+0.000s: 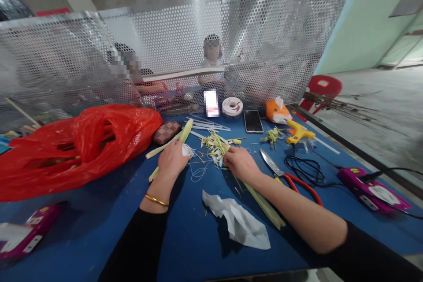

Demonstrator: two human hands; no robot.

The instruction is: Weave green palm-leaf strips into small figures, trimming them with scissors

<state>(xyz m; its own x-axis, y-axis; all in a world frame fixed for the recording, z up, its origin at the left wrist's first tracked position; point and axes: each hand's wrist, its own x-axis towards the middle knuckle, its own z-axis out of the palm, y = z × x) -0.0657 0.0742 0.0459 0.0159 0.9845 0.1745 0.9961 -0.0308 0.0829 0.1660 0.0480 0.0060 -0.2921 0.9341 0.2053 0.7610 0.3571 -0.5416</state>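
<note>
My left hand (pixel 172 158) is closed around a bundle of white thread (pixel 187 151), whose loose loops trail onto the blue table. A pale green stalk (pixel 187 130) shows just beyond its fingers, with more stalk emerging on the wrist side. My right hand (pixel 242 165) rests with curled fingers at the edge of a pile of yellow-green plant scraps (pixel 214 143); what its fingertips pinch is hidden. Under the right forearm lies a long bundle of pale green leaves (pixel 267 209). Nearer me is a crumpled white tissue (pixel 239 220).
On the left are a red plastic bag (pixel 99 141) and a checkered pouch (pixel 167 132). Scissors (pixel 276 167), a yellow glue gun (pixel 299 132), a cable and a purple power strip (pixel 373 189) lie right. A phone (pixel 253 121) and ribbon roll (pixel 232 106) sit before a perforated screen (pixel 172 39).
</note>
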